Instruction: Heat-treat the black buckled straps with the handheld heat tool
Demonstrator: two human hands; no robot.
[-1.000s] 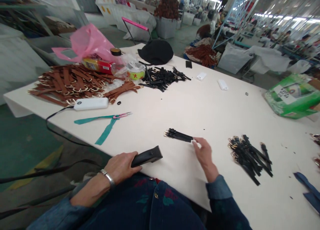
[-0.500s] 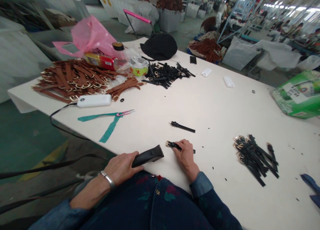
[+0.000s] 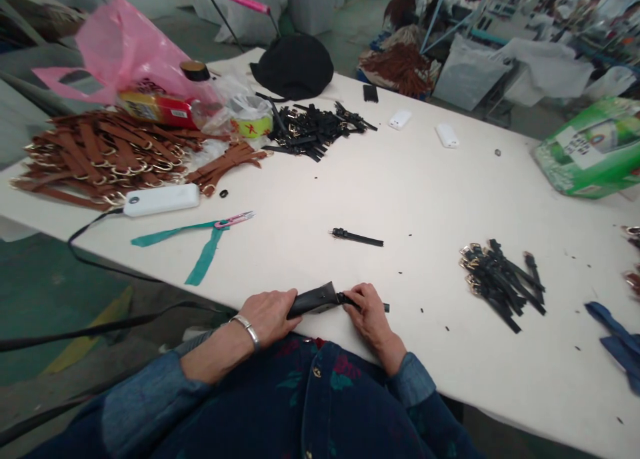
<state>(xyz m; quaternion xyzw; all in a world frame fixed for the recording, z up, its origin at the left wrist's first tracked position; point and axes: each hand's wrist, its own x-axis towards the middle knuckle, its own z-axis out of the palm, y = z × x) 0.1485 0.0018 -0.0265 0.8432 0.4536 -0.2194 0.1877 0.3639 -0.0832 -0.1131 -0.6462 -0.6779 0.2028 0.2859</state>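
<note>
My left hand (image 3: 270, 318) is closed around a black hand-held piece (image 3: 315, 300) with a wider, flat-cut end. Its exact kind I cannot make out. My right hand (image 3: 369, 316) pinches a short black buckle strap (image 3: 349, 300) on the table's near edge. The strap's buckle end meets the wide end of the black piece and is hidden there; its tail sticks out past my fingers. Just beyond lies another black buckle strap (image 3: 357, 237), flat on the table. A pile of similar straps (image 3: 495, 279) is to the right.
Pink-handled thread snips (image 3: 235, 220) with teal cloth strips lie on the left of the white table (image 3: 280, 199). Behind are a white device (image 3: 161, 199), brown straps (image 3: 100, 149), a black strap heap (image 3: 315, 129) and a black cap (image 3: 295, 66). A green package (image 3: 590, 149) stands right.
My left hand has moved the black piece right, against the buckle end of the strap in my right hand. The whole view has shifted slightly.
</note>
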